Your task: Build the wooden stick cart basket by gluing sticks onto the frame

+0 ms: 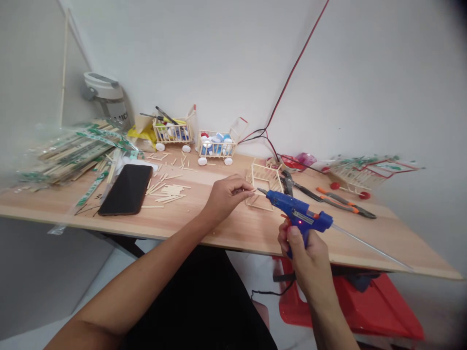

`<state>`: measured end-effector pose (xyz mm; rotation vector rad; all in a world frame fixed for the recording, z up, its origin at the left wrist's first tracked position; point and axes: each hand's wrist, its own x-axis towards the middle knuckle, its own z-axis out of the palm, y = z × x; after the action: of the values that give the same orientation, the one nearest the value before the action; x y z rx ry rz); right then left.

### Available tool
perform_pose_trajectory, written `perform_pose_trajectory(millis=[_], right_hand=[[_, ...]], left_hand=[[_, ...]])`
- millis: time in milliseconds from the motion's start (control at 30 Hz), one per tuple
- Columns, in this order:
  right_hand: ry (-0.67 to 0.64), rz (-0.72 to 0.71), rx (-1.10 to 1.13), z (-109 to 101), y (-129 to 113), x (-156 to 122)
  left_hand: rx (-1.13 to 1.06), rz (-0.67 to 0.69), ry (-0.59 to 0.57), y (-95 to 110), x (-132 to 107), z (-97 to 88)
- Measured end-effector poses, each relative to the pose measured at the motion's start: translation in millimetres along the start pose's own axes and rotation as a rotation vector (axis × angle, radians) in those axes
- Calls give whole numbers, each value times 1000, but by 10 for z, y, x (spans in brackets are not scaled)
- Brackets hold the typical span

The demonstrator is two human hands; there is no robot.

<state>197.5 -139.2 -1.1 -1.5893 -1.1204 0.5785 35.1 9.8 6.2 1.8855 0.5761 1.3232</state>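
Note:
My left hand (226, 198) pinches a small wooden stick (247, 191) between its fingertips, just left of a lattice frame of glued craft sticks (264, 187) lying on the table. My right hand (304, 255) is closed around the grip of a blue hot glue gun (297, 211). The gun's metal nozzle (261, 191) points left, close to the stick and the frame. A long glue stick (372, 248) runs out of the gun's back end toward the lower right.
On the wooden table (233, 233) lie a black phone (126, 189), cut stick pieces (168, 192), and wrapped stick bundles (73, 150). Miniature stick carts (173, 131) stand at the back. Orange-handled pliers (346, 204) lie right. A red-and-black wire (292, 73) runs up the wall.

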Motion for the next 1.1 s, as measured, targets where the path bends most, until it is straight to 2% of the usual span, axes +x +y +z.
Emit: perform_pose_trajectory(millis=[467,1100], right_hand=[[-25,-70,-55,-8,4,-16],[-36,-82,-60,-23,-12,-34]], left_hand=[[4,9,17,2,0,-3],[29,30,5,-21,2,2]])
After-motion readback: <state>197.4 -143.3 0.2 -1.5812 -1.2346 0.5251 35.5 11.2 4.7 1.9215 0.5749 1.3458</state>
